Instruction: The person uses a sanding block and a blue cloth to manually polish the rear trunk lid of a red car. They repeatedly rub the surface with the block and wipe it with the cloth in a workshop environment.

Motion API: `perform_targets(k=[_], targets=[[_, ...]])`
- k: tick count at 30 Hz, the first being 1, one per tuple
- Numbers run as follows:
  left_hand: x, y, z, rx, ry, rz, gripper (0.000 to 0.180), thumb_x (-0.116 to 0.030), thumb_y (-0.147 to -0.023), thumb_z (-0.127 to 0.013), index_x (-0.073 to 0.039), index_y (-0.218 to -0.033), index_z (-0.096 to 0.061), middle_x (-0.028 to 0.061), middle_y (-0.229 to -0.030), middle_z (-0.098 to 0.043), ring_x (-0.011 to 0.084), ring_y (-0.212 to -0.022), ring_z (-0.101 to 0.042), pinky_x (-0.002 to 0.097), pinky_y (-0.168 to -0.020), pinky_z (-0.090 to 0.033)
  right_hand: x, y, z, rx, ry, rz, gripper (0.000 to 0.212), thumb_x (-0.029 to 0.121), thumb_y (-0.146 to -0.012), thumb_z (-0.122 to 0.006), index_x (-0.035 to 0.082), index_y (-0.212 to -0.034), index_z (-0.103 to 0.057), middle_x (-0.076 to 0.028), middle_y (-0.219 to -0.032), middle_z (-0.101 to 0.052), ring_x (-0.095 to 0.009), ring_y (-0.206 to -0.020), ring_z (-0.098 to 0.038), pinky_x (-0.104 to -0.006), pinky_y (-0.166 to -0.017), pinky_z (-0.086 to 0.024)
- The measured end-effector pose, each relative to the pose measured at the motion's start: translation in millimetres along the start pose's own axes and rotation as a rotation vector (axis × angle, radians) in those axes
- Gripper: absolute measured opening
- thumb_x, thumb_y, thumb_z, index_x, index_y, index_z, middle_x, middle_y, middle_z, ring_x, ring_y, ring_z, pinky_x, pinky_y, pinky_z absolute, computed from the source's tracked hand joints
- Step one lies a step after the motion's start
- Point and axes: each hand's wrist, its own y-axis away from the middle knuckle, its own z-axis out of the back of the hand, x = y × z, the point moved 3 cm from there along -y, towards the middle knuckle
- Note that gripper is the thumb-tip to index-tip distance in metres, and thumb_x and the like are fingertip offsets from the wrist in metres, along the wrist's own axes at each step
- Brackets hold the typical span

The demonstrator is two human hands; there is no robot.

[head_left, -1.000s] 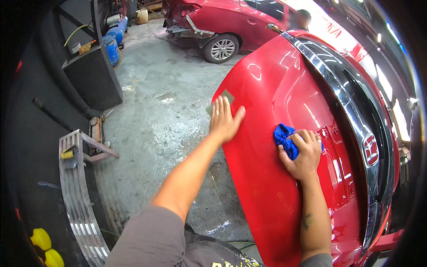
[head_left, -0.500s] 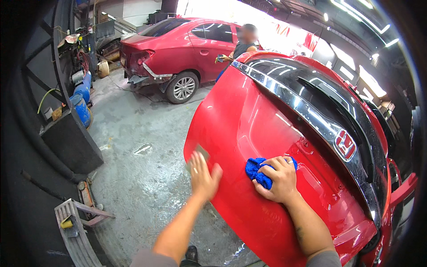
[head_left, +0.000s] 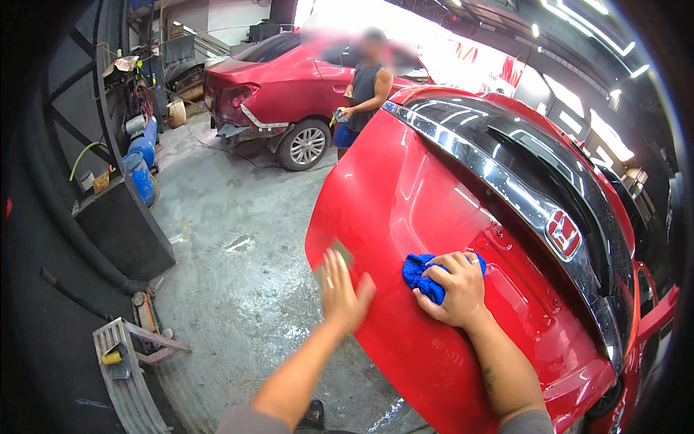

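This is a car-body workshop, as what stands around me shows: red sedan (head_left: 289,90), rear-corner metal (head_left: 260,123) exposed, eleven o'clock; second red car (head_left: 455,224), three o'clock; blue drum (head_left: 137,176), between nine and ten; slatted stand (head_left: 134,390), eight; strip lights (head_left: 596,36), two; stained grey floor (head_left: 267,199).

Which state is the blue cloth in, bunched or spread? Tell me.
Bunched: the blue cloth shows as a thick, wrinkled wad under the right hand, not lying flat on the red panel.
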Motion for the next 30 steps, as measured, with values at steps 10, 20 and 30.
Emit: perform_targets(k=[10, 20, 30], targets=[[72, -118, 37, 0.07, 0.187, 0.205, 0.106, -0.066, -0.117, -0.047, 0.013, -0.178, -0.011, 0.0381, -0.187, -0.009, 0.0503, -0.176, -0.007, 0.0557, -0.144, -0.009, 7, -10, 0, -0.024, -0.016, 0.005, 0.029, 0.04, -0.081, -0.091, 0.017, -0.096, -0.081, -0.005, -0.11, -0.078, -0.03, -0.107, -0.073, -0.0558, -0.106, -0.049], [-15, 66, 11, 0.135, -0.025, -0.163, 0.111, -0.071, -0.114, -0.047, 0.015, -0.176, -0.013, 0.0417, -0.184, -0.013, 0.058, -0.173, -0.008, 0.0651, -0.141, -0.012, -3, 1, -1, 0.016, 0.016, -0.033, 0.029, 0.038, -0.081, -0.09, 0.016, -0.094, -0.078, -0.007, -0.111, -0.077, -0.031, -0.109, -0.072, -0.0547, -0.104, -0.048], [-57, 114, 0, 0.175, 0.005, -0.195, 0.12, -0.076, -0.112, -0.043, 0.023, -0.172, -0.01, 0.0503, -0.18, -0.01, 0.062, -0.171, -0.01, 0.0666, -0.141, -0.007, -2, 2, -11, -0.029, 0.004, -0.026, 0.029, 0.031, -0.076, -0.091, 0.014, -0.096, -0.078, -0.007, -0.114, -0.078, -0.031, -0.109, -0.072, -0.0525, -0.102, -0.048]])
